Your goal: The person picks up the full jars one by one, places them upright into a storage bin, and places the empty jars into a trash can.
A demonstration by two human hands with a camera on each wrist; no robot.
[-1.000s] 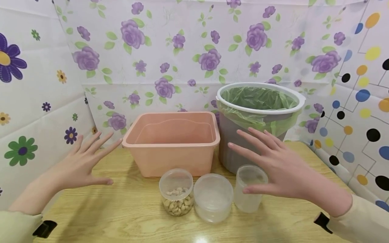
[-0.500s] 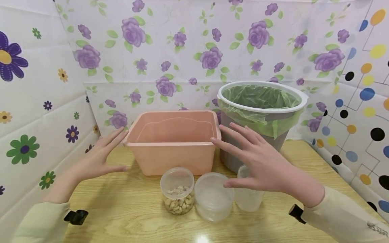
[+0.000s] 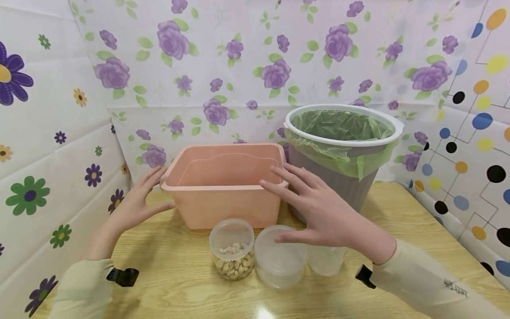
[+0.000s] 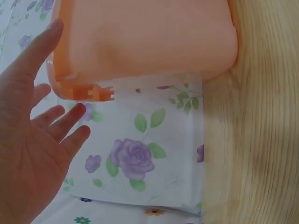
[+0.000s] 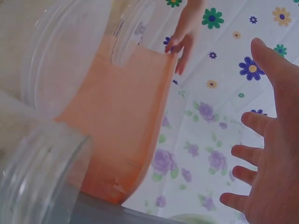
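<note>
A pink plastic basin (image 3: 227, 208) stands in the middle of the table in the head view. My left hand (image 3: 133, 206) is at its left end, fingers spread near the rim; contact is unclear. In the left wrist view that hand (image 4: 37, 135) has nothing in its grasp. Over the basin's right front corner hovers my right hand (image 3: 318, 208), fingers spread and holding nothing. Before the basin stand a clear jar of cashew-like nuts (image 3: 232, 268), a low lidded clear container (image 3: 280, 261) and a tall translucent jar (image 3: 326, 261), partly hidden by the right hand.
A grey bin (image 3: 358, 188) with a white rim and green liner bag (image 3: 338, 126) stands close to the basin's right side. Flower-patterned sheets (image 3: 215, 66) hang behind and to the left. A dotted sheet (image 3: 478, 133) bounds the wooden table (image 3: 179, 283) on the right.
Both hands have moved inward toward the basin, the left hand to its left rim and the right hand leftward over its right corner. The basin, containers and bin have stayed in place.
</note>
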